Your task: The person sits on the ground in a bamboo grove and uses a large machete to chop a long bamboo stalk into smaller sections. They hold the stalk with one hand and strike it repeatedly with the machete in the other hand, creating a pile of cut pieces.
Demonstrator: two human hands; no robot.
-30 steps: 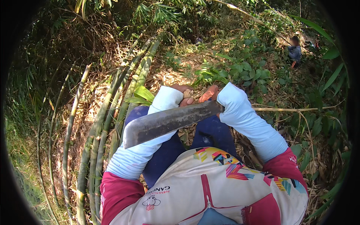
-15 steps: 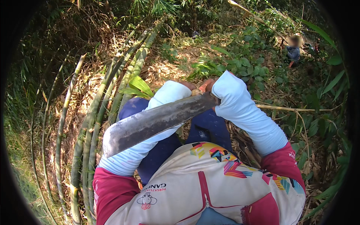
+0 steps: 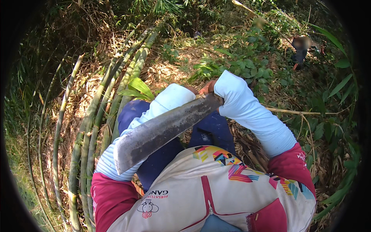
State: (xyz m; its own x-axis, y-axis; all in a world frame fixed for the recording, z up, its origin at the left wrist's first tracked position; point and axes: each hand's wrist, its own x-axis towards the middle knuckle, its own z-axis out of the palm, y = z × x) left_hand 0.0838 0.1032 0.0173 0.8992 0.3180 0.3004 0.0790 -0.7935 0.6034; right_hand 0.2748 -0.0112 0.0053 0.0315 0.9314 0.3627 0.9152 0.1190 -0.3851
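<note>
A machete [image 3: 166, 129] with a broad, dark, worn blade slants across my lap. Its tip points toward my left elbow, and the blade passes in front of my left forearm. My right hand [image 3: 208, 87] is closed at the machete's handle end, with the handle mostly hidden by the light blue sleeve. Beside it, just beyond the blade, is my left hand [image 3: 191, 89]. Only a small part of that hand shows past its sleeve, and its fingers are hidden, so whether it holds anything cannot be made out.
Several long green bamboo stems [image 3: 91, 127] rise along my left. A bright green leaf [image 3: 140, 87] stands by my left knee. Dry leaves cover the ground [image 3: 166, 73] ahead. A thin branch [image 3: 293, 112] lies to the right, near leafy plants. Another person [image 3: 300, 52] is at the far right.
The machete blade has tilted more steeply, its tip shifting slightly right and nearer to me. Both hands have moved a little to the left. The distant person has changed posture.
</note>
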